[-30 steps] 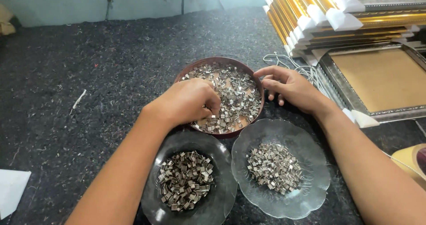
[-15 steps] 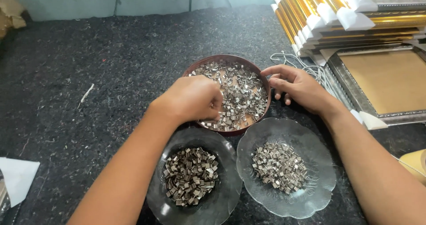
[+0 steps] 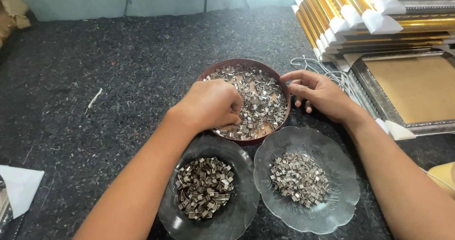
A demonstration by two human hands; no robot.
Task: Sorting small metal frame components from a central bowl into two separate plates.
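A round brown bowl (image 3: 265, 67) holds a heap of small shiny metal clips (image 3: 263, 100). My left hand (image 3: 211, 102) rests inside it with fingers curled down into the clips; whether any are pinched is hidden. My right hand (image 3: 317, 93) touches the bowl's right rim, fingers spread. In front stand two clear glass dishes: the left dish (image 3: 244, 202) holds darker metal clips (image 3: 204, 185), the right dish (image 3: 339, 173) holds lighter clips (image 3: 298, 178).
All sits on dark grey felt (image 3: 109, 79). Stacked gold picture frames (image 3: 379, 17) and a silver frame with brown backing (image 3: 412, 88) lie at the right, with white cord (image 3: 327, 69) beside them. A white paper (image 3: 19, 188) lies at the left edge.
My left hand has stayed in the brown bowl, fingers working slightly among the clips. The right hand keeps to the rim. The view has shifted a little.
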